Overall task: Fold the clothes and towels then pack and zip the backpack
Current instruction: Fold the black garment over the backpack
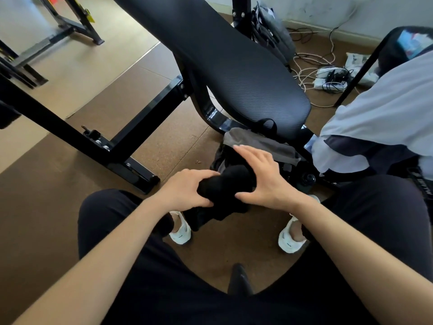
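— Backpack [262, 146] first: where does it sit from your hands?

— Straight ahead of you and a little to your right, on the floor under the near end of the padded bench [234, 73]. Its grey flap faces up and its dark mouth opens toward you, just past your fingertips.

— And the black garment [222, 186]?

— You hold it rolled between both hands, above the floor between your knees. Its long axis runs from low near you to high away from you, leaning right, so the far end already points at the bag's mouth. A loose tail hangs down toward your left shoe [180, 231].

— What are the hands doing?

— Your left hand [187, 188] is clenched around the near end of the roll. Your right hand [262, 177] lies along the far side, palm against the cloth, fingers stretched forward and touching or almost touching the grey flap; you cannot tell which from here.

— So which hand leads?

— The right, I'd judge: it is the nearer to the opening. Push along the roll's own line, and tuck that tail in before it snags
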Demonstrator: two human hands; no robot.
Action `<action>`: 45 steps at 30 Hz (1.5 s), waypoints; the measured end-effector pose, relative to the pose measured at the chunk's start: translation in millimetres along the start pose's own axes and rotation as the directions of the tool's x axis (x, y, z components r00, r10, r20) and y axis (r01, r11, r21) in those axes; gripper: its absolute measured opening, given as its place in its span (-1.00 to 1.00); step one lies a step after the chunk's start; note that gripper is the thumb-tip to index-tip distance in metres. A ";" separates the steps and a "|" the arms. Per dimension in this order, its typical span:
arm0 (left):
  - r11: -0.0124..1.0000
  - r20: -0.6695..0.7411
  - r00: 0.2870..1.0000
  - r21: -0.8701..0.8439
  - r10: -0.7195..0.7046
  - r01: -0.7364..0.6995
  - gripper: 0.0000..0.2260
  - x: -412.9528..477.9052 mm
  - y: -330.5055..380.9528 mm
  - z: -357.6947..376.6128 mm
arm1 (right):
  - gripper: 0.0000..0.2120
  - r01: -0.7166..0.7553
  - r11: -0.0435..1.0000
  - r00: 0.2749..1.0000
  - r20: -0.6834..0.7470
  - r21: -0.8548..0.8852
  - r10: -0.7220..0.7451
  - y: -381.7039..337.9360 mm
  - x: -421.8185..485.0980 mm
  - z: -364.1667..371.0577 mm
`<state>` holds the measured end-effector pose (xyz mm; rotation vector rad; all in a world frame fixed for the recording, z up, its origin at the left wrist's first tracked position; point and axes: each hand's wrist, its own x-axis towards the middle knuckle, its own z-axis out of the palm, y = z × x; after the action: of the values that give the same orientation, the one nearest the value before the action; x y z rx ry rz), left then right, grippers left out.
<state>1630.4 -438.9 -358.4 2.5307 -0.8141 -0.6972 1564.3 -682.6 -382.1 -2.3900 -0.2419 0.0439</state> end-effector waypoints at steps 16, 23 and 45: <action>0.911 0.083 0.988 -0.384 -0.129 0.151 -0.67 109.8 -38.6 82.4 | -0.36 -0.388 0.922 0.813 0.473 0.006 0.339 86.4 6.3 32.2; 0.412 0.323 0.733 -0.661 -0.598 0.627 -0.59 181.8 -69.8 141.4 | -0.37 -0.425 0.843 0.766 0.366 -0.329 0.529 159.6 21.6 14.4; 0.412 0.102 0.809 -0.820 -0.578 0.397 -0.85 191.1 -11.5 152.2 | -0.54 -0.277 0.812 0.859 0.246 -0.514 0.449 199.9 74.0 22.5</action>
<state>1684.8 -580.7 -550.1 1.8459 0.3691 -0.7346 1667.0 -798.0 -530.6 -2.8653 0.0685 0.6858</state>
